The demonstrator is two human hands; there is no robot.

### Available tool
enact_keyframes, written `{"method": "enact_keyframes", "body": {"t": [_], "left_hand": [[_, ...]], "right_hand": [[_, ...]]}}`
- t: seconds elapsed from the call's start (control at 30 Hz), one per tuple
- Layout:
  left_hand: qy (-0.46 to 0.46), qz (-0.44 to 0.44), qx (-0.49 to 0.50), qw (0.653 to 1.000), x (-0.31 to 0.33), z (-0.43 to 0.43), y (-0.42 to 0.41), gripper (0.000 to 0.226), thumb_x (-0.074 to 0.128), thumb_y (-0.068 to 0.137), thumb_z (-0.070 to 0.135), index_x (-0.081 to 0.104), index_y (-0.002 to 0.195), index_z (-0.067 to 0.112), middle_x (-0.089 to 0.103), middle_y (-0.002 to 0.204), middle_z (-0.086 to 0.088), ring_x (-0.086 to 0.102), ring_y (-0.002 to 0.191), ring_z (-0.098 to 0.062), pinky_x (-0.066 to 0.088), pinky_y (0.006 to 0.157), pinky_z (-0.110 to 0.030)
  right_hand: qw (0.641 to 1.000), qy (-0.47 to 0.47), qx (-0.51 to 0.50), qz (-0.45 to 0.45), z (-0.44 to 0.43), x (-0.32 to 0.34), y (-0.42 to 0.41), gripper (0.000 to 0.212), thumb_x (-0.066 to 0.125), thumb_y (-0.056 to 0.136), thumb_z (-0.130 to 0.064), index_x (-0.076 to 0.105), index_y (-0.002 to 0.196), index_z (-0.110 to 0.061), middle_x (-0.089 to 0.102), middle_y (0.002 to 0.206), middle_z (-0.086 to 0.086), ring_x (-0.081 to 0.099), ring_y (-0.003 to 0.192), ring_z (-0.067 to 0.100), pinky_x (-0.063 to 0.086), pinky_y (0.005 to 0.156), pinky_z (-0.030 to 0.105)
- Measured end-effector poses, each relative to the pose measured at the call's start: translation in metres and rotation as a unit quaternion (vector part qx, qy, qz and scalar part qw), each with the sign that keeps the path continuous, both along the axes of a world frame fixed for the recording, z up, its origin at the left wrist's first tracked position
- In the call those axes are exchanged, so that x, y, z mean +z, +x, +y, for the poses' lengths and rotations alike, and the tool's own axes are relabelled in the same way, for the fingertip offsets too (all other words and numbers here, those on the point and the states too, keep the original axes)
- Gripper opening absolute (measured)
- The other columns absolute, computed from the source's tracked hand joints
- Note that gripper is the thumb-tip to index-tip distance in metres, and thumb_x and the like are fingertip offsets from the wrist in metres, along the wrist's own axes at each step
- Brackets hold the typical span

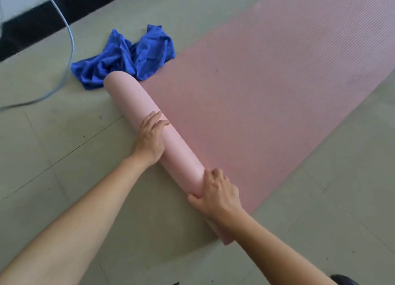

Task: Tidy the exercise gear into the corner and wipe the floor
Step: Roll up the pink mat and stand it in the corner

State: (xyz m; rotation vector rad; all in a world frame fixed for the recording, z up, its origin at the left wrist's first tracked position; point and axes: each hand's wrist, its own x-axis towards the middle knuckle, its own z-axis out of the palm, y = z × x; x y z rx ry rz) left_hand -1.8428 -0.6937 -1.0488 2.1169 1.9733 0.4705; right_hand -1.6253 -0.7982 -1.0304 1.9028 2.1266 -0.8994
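Head view, left hand (150,135) flat on pink mat roll (128,96) midway, fingers straight, right hand (215,190) gripping the roll toward its near end, blue cloth (128,55) just beside its far end.

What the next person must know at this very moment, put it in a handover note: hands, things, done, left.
Left grip: fingers laid over the middle of the roll, pressing it.
Right grip: fingers and thumb curled round the roll towards its near end.
Pink mat: partly rolled; the longer stretch lies flat on the floor.
Blue cloth: crumpled on the floor at the roll's far end, beside a pale cable.
Done: rolling begun.
Left: finish the roll, take the gear to the corner, wipe the floor.
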Motion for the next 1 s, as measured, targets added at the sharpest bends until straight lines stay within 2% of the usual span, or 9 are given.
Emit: {"method": "enact_keyframes", "body": {"t": [0.1, 0.27, 0.37, 0.47, 0.57, 0.63, 0.7, 0.87, 1.0], "left_hand": [[0.005, 0.113, -0.048, 0.992, -0.005, -0.02, -0.004, 0.072, 0.045, 0.069, -0.014, 0.051, 0.137, 0.01, 0.032, 0.153, -0.023, 0.026, 0.142, -0.042, 0.022, 0.116, -0.044], [-0.042, 0.257, -0.101, 0.96, -0.005, -0.02, -0.005, 0.112, 0.068, 0.058, -0.007, 0.014, 0.152, 0.024, 0.009, 0.16, -0.021, 0.009, 0.147, -0.041, 0.018, 0.117, -0.057], [-0.047, 0.27, -0.115, 0.955, 0.004, 0.0, 0.009, 0.105, 0.073, 0.061, -0.001, 0.018, 0.146, 0.027, 0.019, 0.157, -0.019, 0.013, 0.146, -0.04, 0.026, 0.11, -0.06], [-0.13, 0.296, -0.118, 0.939, 0.019, 0.026, 0.032, 0.097, 0.071, 0.07, 0.015, 0.017, 0.149, 0.029, 0.01, 0.159, -0.011, 0.0, 0.148, -0.032, 0.017, 0.114, -0.055], [-0.16, 0.324, -0.149, 0.921, 0.039, 0.054, 0.054, 0.085, 0.068, 0.069, 0.026, 0.029, 0.144, 0.029, 0.023, 0.153, -0.009, 0.01, 0.145, -0.03, 0.02, 0.111, -0.056], [-0.174, 0.331, -0.172, 0.911, 0.048, 0.068, 0.06, 0.084, 0.068, 0.07, 0.029, 0.031, 0.145, 0.029, 0.028, 0.151, -0.009, 0.016, 0.143, -0.028, 0.022, 0.111, -0.054], [-0.182, 0.301, -0.165, 0.921, 0.048, 0.073, 0.062, 0.093, 0.069, 0.071, 0.026, 0.022, 0.15, 0.029, 0.018, 0.158, -0.01, 0.009, 0.147, -0.027, 0.016, 0.116, -0.05], [-0.101, 0.169, -0.082, 0.977, 0.025, 0.048, 0.074, 0.099, 0.068, 0.075, 0.015, 0.008, 0.154, 0.021, -0.007, 0.159, -0.019, -0.004, 0.147, -0.037, 0.008, 0.119, -0.049], [-0.099, 0.218, -0.113, 0.964, 0.01, 0.044, 0.088, 0.113, 0.069, 0.074, 0.011, -0.008, 0.155, 0.025, -0.016, 0.16, -0.015, -0.014, 0.148, -0.035, 0.015, 0.119, -0.05]], "right_hand": [[0.999, 0.003, -0.045, 0.028, 0.005, -0.001, 0.011, 0.06, 0.052, 0.077, -0.064, 0.051, 0.117, -0.021, 0.045, 0.103, 0.002, 0.056, 0.089, 0.029, 0.04, 0.068, 0.036], [0.981, -0.088, -0.118, 0.127, 0.013, 0.008, 0.021, 0.056, 0.056, 0.079, -0.056, 0.045, 0.128, -0.032, 0.066, 0.105, -0.002, 0.062, 0.089, 0.023, 0.049, 0.072, 0.034], [0.981, -0.065, -0.142, 0.111, 0.021, 0.009, 0.036, 0.063, 0.05, 0.081, -0.06, 0.038, 0.138, -0.033, 0.065, 0.117, 0.002, 0.063, 0.1, 0.027, 0.052, 0.084, 0.038], [0.988, 0.037, -0.134, 0.059, 0.025, 0.012, 0.041, 0.067, 0.047, 0.088, -0.052, 0.032, 0.149, -0.028, 0.051, 0.135, 0.006, 0.054, 0.119, 0.031, 0.043, 0.094, 0.042], [0.99, 0.087, -0.092, 0.054, 0.02, 0.016, 0.032, 0.081, 0.049, 0.088, -0.059, 0.02, 0.155, -0.023, 0.044, 0.14, 0.004, 0.05, 0.124, 0.03, 0.042, 0.096, 0.043], [0.995, 0.063, -0.071, 0.026, 0.018, 0.014, 0.03, 0.11, 0.056, 0.078, -0.075, 0.005, 0.159, -0.02, 0.038, 0.145, 0.003, 0.047, 0.127, 0.028, 0.042, 0.1, 0.043], [0.996, 0.05, -0.075, 0.005, 0.026, 0.008, 0.04, 0.12, 0.065, 0.071, -0.073, 0.001, 0.158, -0.021, 0.041, 0.143, 0.004, 0.048, 0.125, 0.028, 0.042, 0.098, 0.043], [0.986, 0.07, -0.152, -0.012, 0.059, 0.004, 0.08, 0.097, 0.057, 0.067, -0.072, 0.034, 0.144, -0.018, 0.045, 0.125, 0.009, 0.051, 0.114, 0.033, 0.045, 0.089, 0.043], [0.973, 0.14, -0.182, -0.03, 0.072, 0.01, 0.09, 0.082, 0.05, 0.083, -0.055, 0.026, 0.153, -0.02, 0.046, 0.131, 0.012, 0.048, 0.118, 0.033, 0.038, 0.101, 0.045]]}}
